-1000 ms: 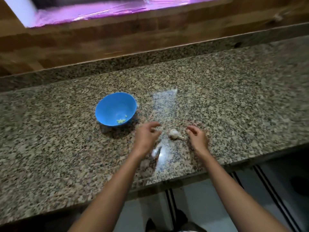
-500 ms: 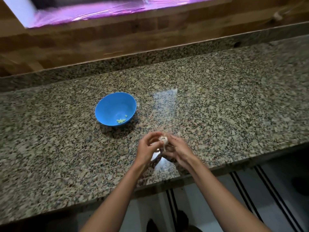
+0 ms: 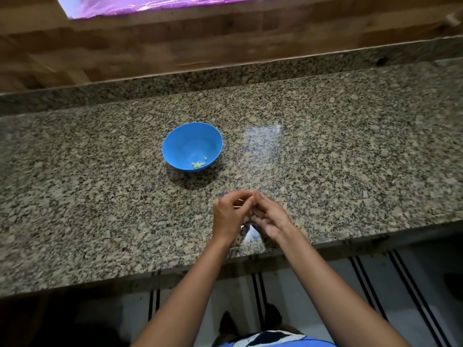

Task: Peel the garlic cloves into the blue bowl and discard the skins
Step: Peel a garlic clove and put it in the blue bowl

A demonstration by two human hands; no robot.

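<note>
A blue bowl stands on the granite counter with a few pale peeled garlic bits at its bottom. In front of it and a little to the right, my left hand and my right hand meet fingertip to fingertip above the counter's front edge. Both hold the garlic between their curled fingers; the garlic itself is almost wholly hidden by the fingers.
A raised granite ledge and a wooden wall run behind the counter. A glossy light reflection lies right of the bowl. The floor with dark stripes shows below the counter edge.
A second ago the garlic lay on the counter between my open hands. My right hand picked it up, and both hands now hold it together, a little closer to me.
</note>
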